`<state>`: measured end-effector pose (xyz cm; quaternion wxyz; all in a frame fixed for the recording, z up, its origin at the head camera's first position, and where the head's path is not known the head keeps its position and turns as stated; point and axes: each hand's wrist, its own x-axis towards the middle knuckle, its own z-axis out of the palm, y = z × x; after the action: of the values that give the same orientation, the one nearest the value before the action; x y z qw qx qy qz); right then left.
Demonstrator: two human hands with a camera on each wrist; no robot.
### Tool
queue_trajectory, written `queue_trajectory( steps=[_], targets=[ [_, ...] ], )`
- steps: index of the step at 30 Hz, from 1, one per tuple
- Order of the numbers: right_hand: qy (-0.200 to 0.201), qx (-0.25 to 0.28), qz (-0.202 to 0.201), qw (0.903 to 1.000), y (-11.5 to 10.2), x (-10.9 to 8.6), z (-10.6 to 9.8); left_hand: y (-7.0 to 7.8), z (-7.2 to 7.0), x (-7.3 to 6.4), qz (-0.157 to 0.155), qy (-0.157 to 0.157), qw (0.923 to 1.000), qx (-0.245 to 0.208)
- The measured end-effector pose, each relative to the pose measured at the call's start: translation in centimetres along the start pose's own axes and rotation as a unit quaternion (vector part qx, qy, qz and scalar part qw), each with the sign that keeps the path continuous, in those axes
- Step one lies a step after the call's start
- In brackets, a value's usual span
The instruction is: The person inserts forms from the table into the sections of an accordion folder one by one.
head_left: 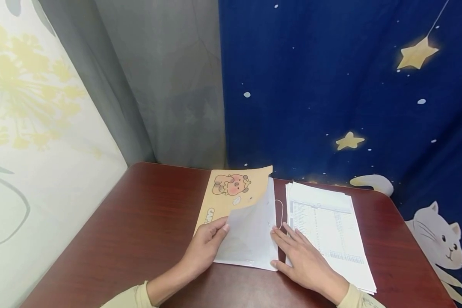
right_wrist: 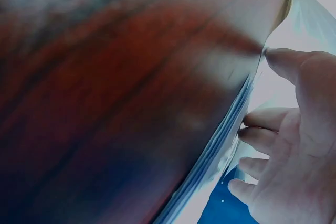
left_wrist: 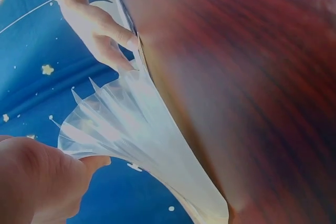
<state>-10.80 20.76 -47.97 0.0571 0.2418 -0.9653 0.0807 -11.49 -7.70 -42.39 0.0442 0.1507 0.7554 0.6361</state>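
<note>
A cartoon-bear expanding file folder (head_left: 225, 196) lies on the table, with its translucent pleated pockets (left_wrist: 134, 121) fanned apart in the left wrist view. My left hand (head_left: 205, 241) pinches the raised left edge of the translucent layers between thumb and fingers. Across from it, my right hand (head_left: 302, 259) rests with fairly straight fingers at the folder's right edge. Its thumb touches the near right corner, and its palm lies partly over a stack of printed papers (head_left: 323, 226). What lies inside the pockets cannot be made out.
A thin pale elastic cord (head_left: 281, 209) loops out between the folder and the papers. The dark red-brown table (head_left: 146, 222) has rounded far corners. Behind it hang a grey curtain (head_left: 177, 94) and a blue star-printed curtain (head_left: 312, 94); a white patterned wall (head_left: 42, 149) borders the left.
</note>
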Motion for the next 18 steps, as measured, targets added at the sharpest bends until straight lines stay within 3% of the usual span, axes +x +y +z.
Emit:
queue_trajectory(
  steps=[6,11,15,18],
  targets=[
    [0.033,0.003,-0.011,0.9994,0.1,-0.4,-0.5,0.1,-0.1,0.1,-0.005,-0.011,0.9998,-0.014],
    [0.079,0.034,0.009,0.9962,0.2,-0.6,-2.4,0.1,-0.2,0.4,-0.001,-0.011,0.9998,-0.016],
    [0.144,0.051,0.06,0.9864,1.0,-0.9,-4.3,0.1,-0.2,0.7,0.001,-0.009,0.9999,-0.008],
    [0.151,0.044,0.123,0.9798,1.8,-1.3,-5.8,0.1,-0.3,0.8,-0.003,-0.009,0.9999,-0.005]
  ],
)
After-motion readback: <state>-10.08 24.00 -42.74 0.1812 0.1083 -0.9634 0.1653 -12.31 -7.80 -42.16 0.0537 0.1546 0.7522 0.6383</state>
